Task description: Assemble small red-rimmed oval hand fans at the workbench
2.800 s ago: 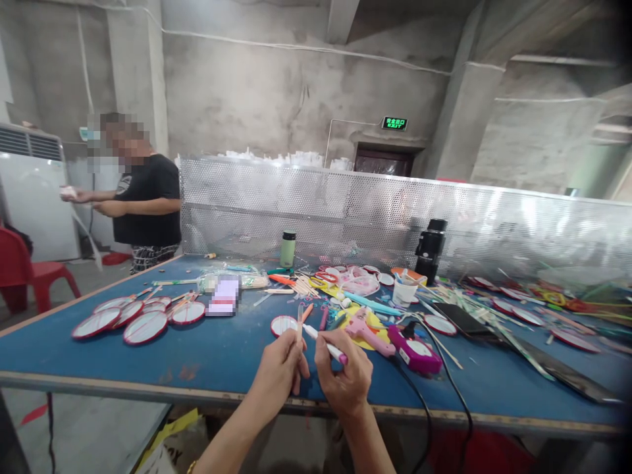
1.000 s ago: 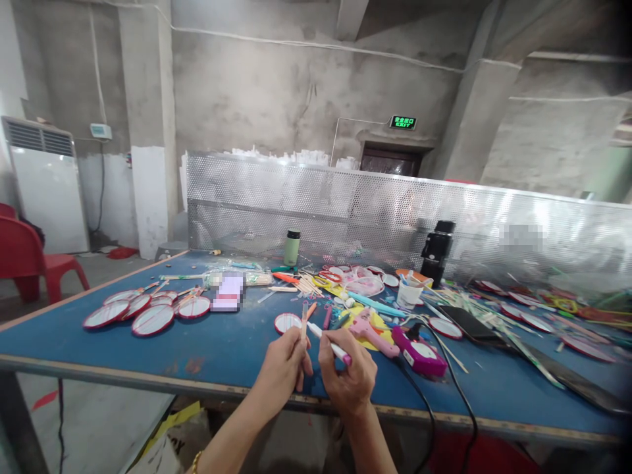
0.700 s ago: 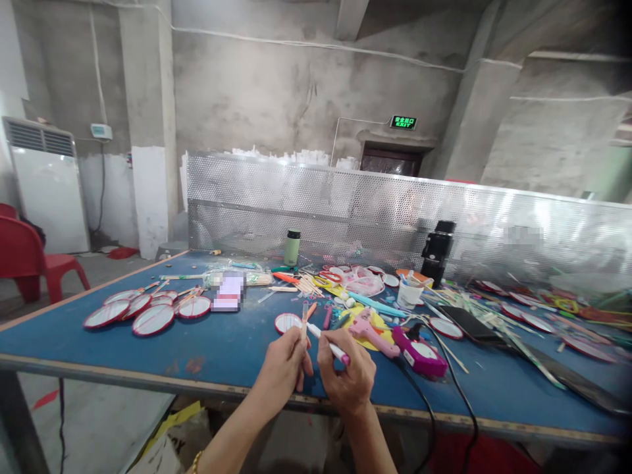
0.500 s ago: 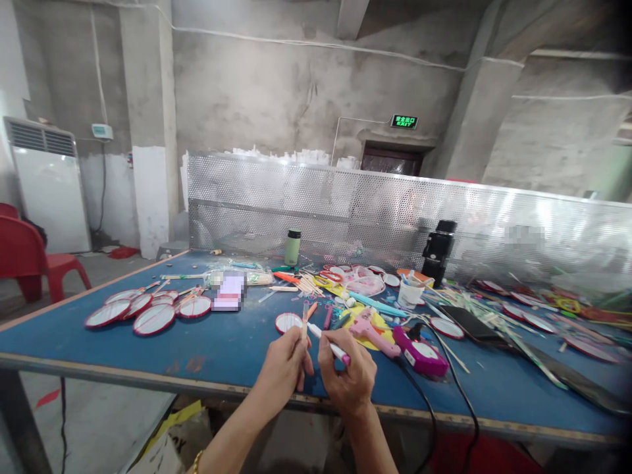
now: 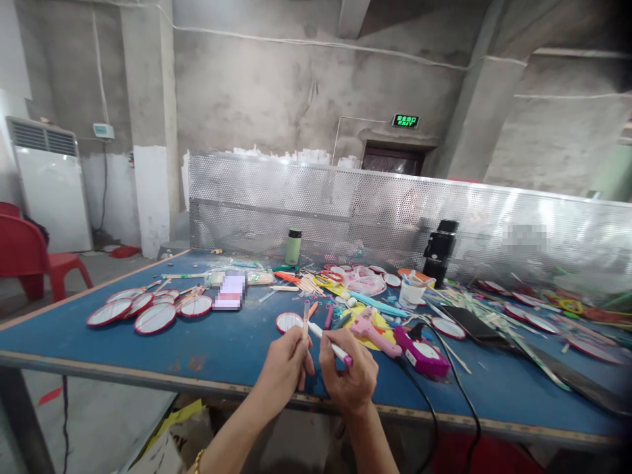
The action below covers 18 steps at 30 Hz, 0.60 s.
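My left hand point(image 5: 285, 359) is closed around a flat wooden stick point(image 5: 306, 321), which stands upright between thumb and fingers. In my right hand point(image 5: 348, 370) is a white marker pen point(image 5: 338, 349) with a pinkish-purple end, its tip pointing toward the stick. Whether the tip touches the stick I cannot tell. Just behind my left hand lies a round white disc with a red rim point(image 5: 289, 322), partly hidden by the fingers. A pink glue gun point(image 5: 371, 332) rests right of my right hand on a yellow piece point(image 5: 356, 318).
Red-rimmed round fans point(image 5: 155, 318) overlap at the left, beside a phone point(image 5: 230, 291). A green bottle point(image 5: 293, 247), a white cup point(image 5: 411, 292) and a black flask point(image 5: 439, 253) stand farther back. A purple box point(image 5: 421, 352) and black cables point(image 5: 461, 395) lie to the right on the blue table point(image 5: 217, 355).
Almost nothing differs. Both hands keep their hold on the stick and the marker pen, and the view has shifted very slightly.
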Tool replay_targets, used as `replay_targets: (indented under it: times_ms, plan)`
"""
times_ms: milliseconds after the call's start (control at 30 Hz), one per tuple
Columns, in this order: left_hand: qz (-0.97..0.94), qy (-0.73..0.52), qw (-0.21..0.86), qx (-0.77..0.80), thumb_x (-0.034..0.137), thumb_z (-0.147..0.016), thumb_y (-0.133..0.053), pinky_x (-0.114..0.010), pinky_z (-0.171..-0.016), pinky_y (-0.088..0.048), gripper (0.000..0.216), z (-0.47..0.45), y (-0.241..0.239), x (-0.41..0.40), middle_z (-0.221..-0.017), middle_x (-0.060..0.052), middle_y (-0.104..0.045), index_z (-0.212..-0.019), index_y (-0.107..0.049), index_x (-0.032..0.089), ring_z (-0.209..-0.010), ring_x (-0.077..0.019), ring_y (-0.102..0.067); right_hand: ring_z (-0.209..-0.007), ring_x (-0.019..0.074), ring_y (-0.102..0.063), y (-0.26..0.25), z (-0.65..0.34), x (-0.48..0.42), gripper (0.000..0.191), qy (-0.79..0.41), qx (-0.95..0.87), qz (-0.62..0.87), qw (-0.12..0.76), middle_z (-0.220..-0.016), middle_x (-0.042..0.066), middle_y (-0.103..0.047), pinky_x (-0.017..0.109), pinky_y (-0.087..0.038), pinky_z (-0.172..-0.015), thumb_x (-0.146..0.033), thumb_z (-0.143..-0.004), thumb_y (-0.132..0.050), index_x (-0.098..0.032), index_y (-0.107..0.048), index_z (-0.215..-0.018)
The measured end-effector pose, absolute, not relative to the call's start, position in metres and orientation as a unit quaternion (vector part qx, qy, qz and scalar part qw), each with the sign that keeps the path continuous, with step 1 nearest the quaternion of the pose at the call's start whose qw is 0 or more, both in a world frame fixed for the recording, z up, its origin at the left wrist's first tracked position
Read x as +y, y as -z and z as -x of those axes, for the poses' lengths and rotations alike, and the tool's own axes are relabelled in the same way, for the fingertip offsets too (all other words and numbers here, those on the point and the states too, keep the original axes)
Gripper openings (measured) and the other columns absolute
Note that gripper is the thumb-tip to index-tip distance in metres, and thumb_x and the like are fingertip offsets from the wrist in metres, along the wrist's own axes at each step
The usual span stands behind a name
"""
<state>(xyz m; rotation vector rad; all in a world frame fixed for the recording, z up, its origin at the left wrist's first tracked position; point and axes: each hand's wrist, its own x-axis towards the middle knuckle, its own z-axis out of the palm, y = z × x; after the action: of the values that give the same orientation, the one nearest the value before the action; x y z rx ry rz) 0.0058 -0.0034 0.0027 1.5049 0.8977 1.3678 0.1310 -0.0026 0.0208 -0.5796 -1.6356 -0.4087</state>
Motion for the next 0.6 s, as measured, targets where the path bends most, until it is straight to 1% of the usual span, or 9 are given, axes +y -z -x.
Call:
replay_targets:
  times_ms: [467, 600]
  plan:
    - [-0.618, -0.547, 0.43, 0.366, 0.044, -0.091, -0.043, -0.019, -0.037, -0.029, 0.027, -0.0052, -0.005, -0.0052, -0.055, 0.005, -0.055, -0.078, -0.044, 0.021, -0.034, -0.0072, -0.041, -0.06, 0.0116, -0.059, -0.0178, -0.1328, 0.0006, 0.008, 0.159, -0.725, 0.252, 0.621, -0.071, 0.0, -0.063, 0.023, -0.046, -0.061, -0.011, -0.086, -0.056, -0.018, -0.059, -0.087]
    - [-0.617, -0.545, 0.432, 0.367, 0.044, -0.091, -0.042, -0.019, -0.035, -0.027, 0.027, -0.006, -0.0016, -0.0035, -0.055, 0.005, -0.056, -0.079, -0.044, 0.021, -0.033, -0.007, -0.041, -0.06, 0.0119, -0.058, -0.0178, -0.1327, -0.0003, 0.009, 0.164, -0.719, 0.251, 0.627, -0.07, 0.0, -0.063, 0.023, -0.046, -0.061, -0.01, -0.086, -0.056, -0.018, -0.059, -0.086]
